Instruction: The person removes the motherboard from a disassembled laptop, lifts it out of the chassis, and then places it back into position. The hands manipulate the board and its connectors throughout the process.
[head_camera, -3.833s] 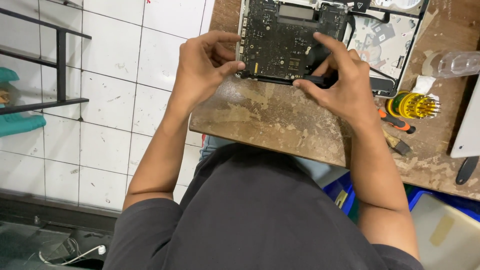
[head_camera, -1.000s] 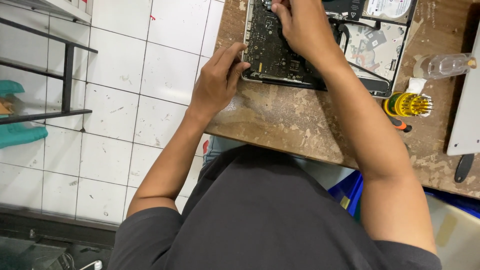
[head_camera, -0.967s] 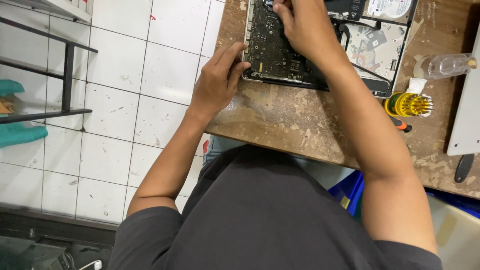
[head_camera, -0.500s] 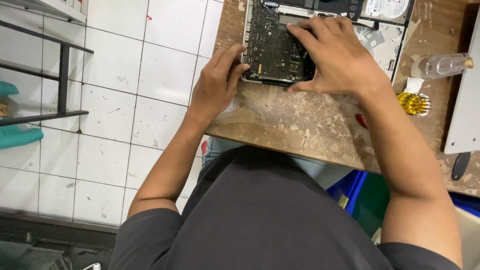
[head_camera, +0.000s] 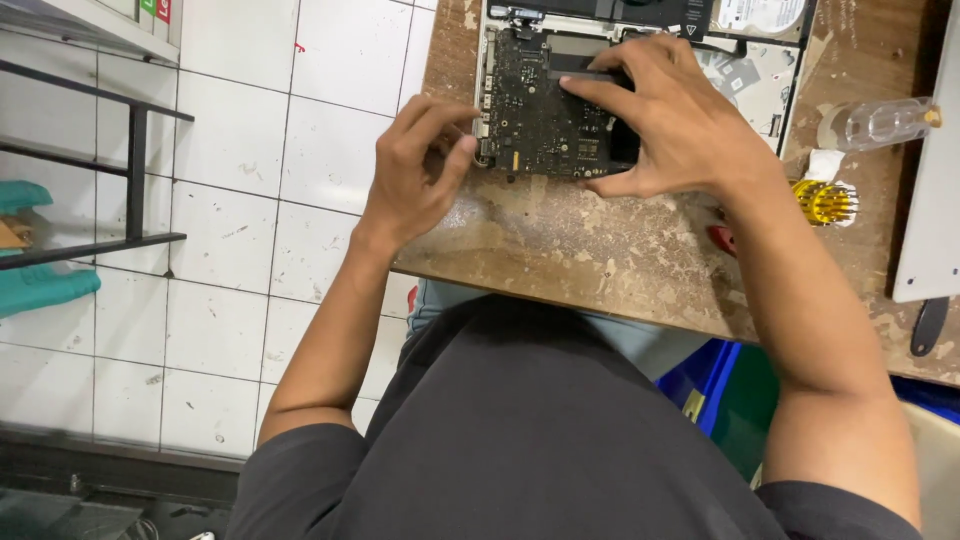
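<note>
A dark circuit board (head_camera: 540, 115) lies in an opened silver laptop shell (head_camera: 760, 85) on a worn wooden table (head_camera: 600, 250). My right hand (head_camera: 670, 125) rests on the board's right half, fingers spread, fingertips on a grey strip near its top edge. My left hand (head_camera: 415, 170) sits at the board's left edge with fingers curled, thumb and forefinger close to the board's corner. Whether the left hand actually grips the board is hard to tell.
A yellow screwdriver bit set (head_camera: 825, 200) and a clear small bottle (head_camera: 875, 122) lie right of the laptop. A grey panel (head_camera: 930, 180) sits at the table's right edge. A blue bin (head_camera: 705, 385) stands under the table. A dark metal rack (head_camera: 90, 170) stands on the white tiled floor, left.
My right hand came down from the board's top edge and now lies flat over its right half. My left hand stayed at the left edge, fingers curling more.
</note>
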